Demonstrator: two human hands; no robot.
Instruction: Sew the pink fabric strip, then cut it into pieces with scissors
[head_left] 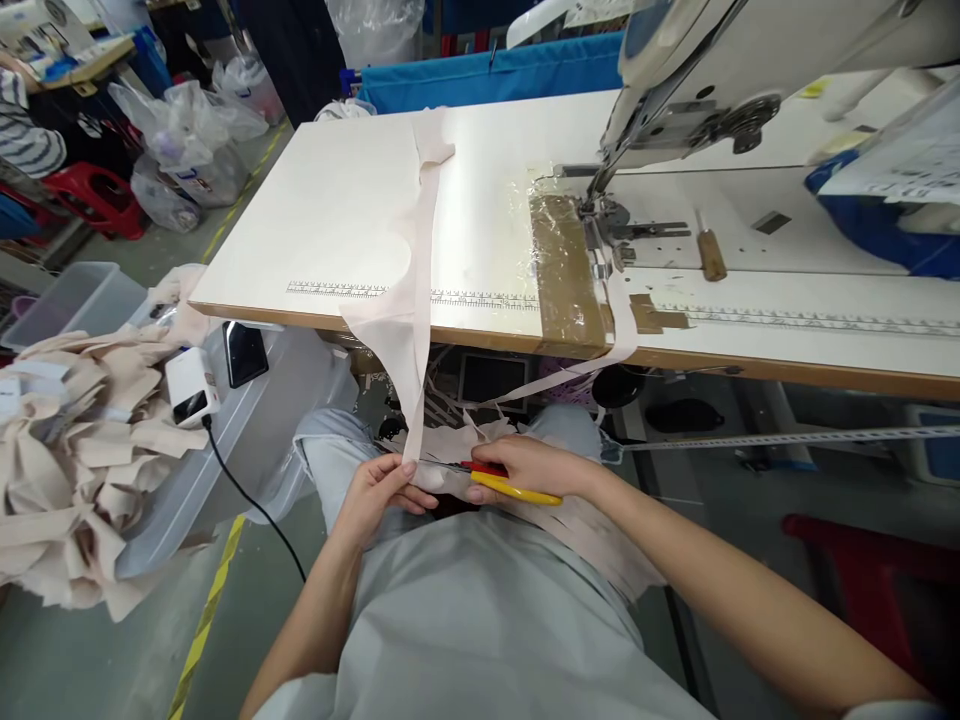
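My left hand (384,492) pinches the lower end of a pale pink fabric piece (421,290), which hangs over the table's front edge and runs up across the tabletop. In my right hand (525,465) is a pair of scissors (517,488) with red and yellow handles, its blades pointing left at the fabric by my left fingertips. Whether the blades are apart I cannot tell. More pale fabric (592,540) lies over my lap beneath both hands. A narrow pale strip (570,375) runs from under the sewing machine's foot down toward my lap.
A sewing machine (675,110) stands on the white table (337,220), with a wooden-handled tool (709,250) beside its needle area. On my left, a plastic bin (247,440) borders a heap of fabric pieces (82,450), a white device (192,385) and a phone (245,352). Another person's striped sleeve (30,130) shows far left.
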